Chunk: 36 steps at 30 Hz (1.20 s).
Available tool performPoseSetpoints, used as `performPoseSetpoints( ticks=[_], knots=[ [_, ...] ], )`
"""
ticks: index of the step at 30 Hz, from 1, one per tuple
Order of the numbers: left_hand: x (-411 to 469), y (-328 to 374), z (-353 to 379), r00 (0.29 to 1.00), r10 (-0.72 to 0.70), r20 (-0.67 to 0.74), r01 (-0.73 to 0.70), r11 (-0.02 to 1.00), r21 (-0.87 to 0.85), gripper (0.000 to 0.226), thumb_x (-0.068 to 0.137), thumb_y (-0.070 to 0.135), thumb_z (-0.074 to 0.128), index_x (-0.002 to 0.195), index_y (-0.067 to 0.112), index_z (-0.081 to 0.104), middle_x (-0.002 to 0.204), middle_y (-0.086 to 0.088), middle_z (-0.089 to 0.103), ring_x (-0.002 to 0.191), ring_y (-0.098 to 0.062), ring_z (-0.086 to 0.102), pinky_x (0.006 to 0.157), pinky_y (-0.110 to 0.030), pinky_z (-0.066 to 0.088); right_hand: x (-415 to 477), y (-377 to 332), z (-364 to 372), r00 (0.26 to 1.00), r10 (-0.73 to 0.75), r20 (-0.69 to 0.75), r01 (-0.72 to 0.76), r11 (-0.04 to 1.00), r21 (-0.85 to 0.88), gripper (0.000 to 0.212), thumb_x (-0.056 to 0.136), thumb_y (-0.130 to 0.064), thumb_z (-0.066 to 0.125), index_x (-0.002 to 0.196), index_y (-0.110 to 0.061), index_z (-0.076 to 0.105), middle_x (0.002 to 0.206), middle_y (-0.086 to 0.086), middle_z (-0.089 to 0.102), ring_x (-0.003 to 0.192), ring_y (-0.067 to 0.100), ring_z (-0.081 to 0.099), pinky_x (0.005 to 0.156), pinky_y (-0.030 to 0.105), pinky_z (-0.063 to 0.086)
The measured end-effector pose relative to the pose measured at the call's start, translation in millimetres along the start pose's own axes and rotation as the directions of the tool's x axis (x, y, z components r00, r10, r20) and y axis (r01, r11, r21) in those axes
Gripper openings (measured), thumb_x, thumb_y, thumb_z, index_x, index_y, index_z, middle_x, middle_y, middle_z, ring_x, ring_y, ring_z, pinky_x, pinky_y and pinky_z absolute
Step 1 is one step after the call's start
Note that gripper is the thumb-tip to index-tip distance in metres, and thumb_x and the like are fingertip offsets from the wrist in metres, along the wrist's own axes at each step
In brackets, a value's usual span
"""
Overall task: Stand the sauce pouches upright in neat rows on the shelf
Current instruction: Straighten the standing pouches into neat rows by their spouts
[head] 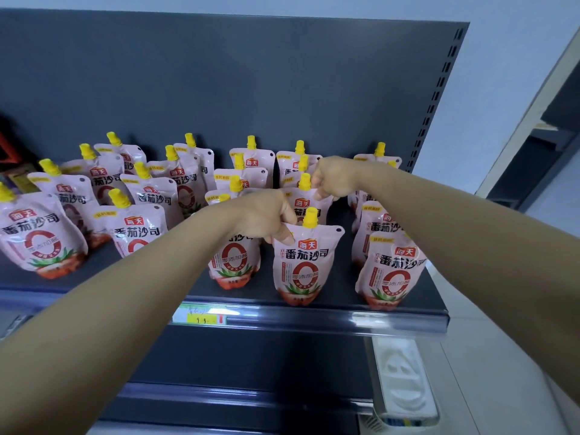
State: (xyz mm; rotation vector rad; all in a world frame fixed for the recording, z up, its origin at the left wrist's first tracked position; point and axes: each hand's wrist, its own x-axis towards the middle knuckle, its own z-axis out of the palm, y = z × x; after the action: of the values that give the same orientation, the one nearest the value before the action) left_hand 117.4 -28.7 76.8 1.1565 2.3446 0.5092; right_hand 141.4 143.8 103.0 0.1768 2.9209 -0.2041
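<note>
Several pink sauce pouches with yellow caps stand on the dark grey shelf (314, 312). My left hand (266, 215) pinches the top left corner of the front middle pouch (303, 265), which stands upright near the shelf's front edge. My right hand (334, 178) grips the top right corner of the pouch behind it (306, 200). Another pouch (233, 265) stands partly hidden under my left wrist. The front right pouch (390, 271) stands upright under my right forearm. Pouches on the left (40, 237) lean and stand unevenly.
The shelf's back panel (219, 89) rises behind the pouches. A yellow and green price tag (199, 317) sits on the shelf's front rail. Lower shelves show below, with a white object (405, 381) at the lower right. A white wall lies to the right.
</note>
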Motion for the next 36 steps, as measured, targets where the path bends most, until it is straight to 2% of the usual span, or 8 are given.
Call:
performPoseSetpoints(
  ticks=[4, 9, 12, 15, 19, 24, 27, 36],
  knots=[
    [-2.1, 1.4, -0.5, 1.000, -0.003, -0.011, 0.003, 1.000, 0.002, 0.038, 0.081, 0.012, 0.070, 0.048, 0.031, 0.061, 0.052, 0.017, 0.059, 0.067, -0.014, 0.061, 0.070, -0.025, 0.052, -1.0, 1.2, -0.8, 1.000, 0.009, 0.006, -0.009, 1.000, -0.015, 0.037, 0.096, -0.017, 0.053, 0.121, 0.010, 0.059, 0.129, 0.023, 0.057, 0.117, 0.034, 0.055, 0.098, 0.038, 0.043],
    [-5.4, -1.4, -2.7, 0.999, 0.044, 0.001, -0.044, 0.998, 0.046, 0.006, 0.080, 0.020, 0.071, 0.084, 0.017, 0.074, 0.086, -0.001, 0.074, 0.088, -0.024, 0.068, 0.086, -0.039, 0.054, -2.8, 1.4, -2.4, 0.999, 0.038, 0.037, -0.039, 0.999, 0.022, 0.036, 0.096, -0.017, 0.054, 0.120, 0.009, 0.060, 0.125, 0.022, 0.057, 0.117, 0.035, 0.055, 0.097, 0.037, 0.044],
    [-14.4, 1.1, -16.0, 0.998, 0.066, -0.011, -0.066, 0.997, -0.031, 0.020, 0.081, 0.025, 0.069, 0.099, 0.016, 0.073, 0.096, -0.005, 0.074, 0.094, -0.022, 0.068, 0.091, -0.039, 0.053, -3.4, 1.7, -10.1, 0.989, 0.080, 0.126, -0.086, 0.995, 0.045, 0.032, 0.095, -0.007, 0.052, 0.125, 0.003, 0.059, 0.122, 0.015, 0.061, 0.117, 0.030, 0.059, 0.095, 0.033, 0.048],
    [-20.1, 2.6, -37.6, 0.986, 0.088, -0.144, -0.101, 0.991, -0.091, 0.016, 0.084, 0.017, 0.066, 0.099, 0.014, 0.072, 0.090, -0.003, 0.073, 0.088, -0.018, 0.068, 0.086, -0.032, 0.053, -4.1, 5.9, -27.9, 0.978, 0.096, 0.184, -0.126, 0.980, 0.156, 0.042, 0.093, 0.010, 0.037, 0.127, -0.002, 0.059, 0.128, 0.012, 0.062, 0.118, 0.025, 0.060, 0.098, 0.033, 0.049],
    [-5.1, -1.1, -54.2, 0.941, 0.078, -0.330, -0.090, 0.996, -0.021, 0.014, 0.084, 0.010, 0.067, 0.096, 0.015, 0.071, 0.093, -0.001, 0.071, 0.090, -0.017, 0.067, 0.081, -0.023, 0.051, 1.8, 15.0, -46.8, 0.993, 0.118, 0.018, -0.118, 0.964, 0.239, 0.039, 0.094, 0.009, 0.035, 0.123, 0.002, 0.060, 0.120, 0.015, 0.065, 0.103, 0.022, 0.064, 0.092, 0.032, 0.050],
    [30.1, -1.2, -50.6, 0.968, 0.069, -0.242, -0.037, 0.990, 0.134, 0.026, 0.082, 0.009, 0.067, 0.108, 0.012, 0.067, 0.099, -0.001, 0.065, 0.093, -0.017, 0.061, 0.078, -0.022, 0.044, 16.4, 24.9, -44.4, 0.989, 0.127, -0.080, -0.118, 0.987, 0.110, 0.030, 0.093, -0.002, 0.048, 0.117, 0.008, 0.062, 0.119, 0.024, 0.065, 0.109, 0.038, 0.062, 0.096, 0.042, 0.050],
    [47.0, -0.8, -44.4, 0.983, 0.053, -0.176, -0.022, 0.985, 0.173, 0.025, 0.080, 0.013, 0.070, 0.105, 0.010, 0.067, 0.094, -0.002, 0.064, 0.088, -0.018, 0.059, 0.069, -0.022, 0.044, 26.2, 32.4, -43.0, 0.992, 0.093, -0.084, -0.080, 0.986, 0.147, 0.034, 0.091, -0.009, 0.058, 0.125, -0.005, 0.061, 0.121, 0.014, 0.065, 0.103, 0.034, 0.064, 0.085, 0.033, 0.050],
    [66.6, -2.5, -39.2, 0.987, 0.015, -0.157, 0.016, 0.980, 0.197, 0.011, 0.081, 0.010, 0.068, 0.087, 0.001, 0.071, 0.075, -0.004, 0.061, 0.071, -0.016, 0.052, 0.055, -0.014, 0.036, 74.2, 37.2, -31.6, 0.998, -0.070, -0.001, 0.069, 0.996, 0.063, 0.032, 0.086, -0.019, 0.068, 0.116, -0.010, 0.068, 0.115, 0.010, 0.068, 0.107, 0.027, 0.060, 0.096, 0.035, 0.046]
  ],
)
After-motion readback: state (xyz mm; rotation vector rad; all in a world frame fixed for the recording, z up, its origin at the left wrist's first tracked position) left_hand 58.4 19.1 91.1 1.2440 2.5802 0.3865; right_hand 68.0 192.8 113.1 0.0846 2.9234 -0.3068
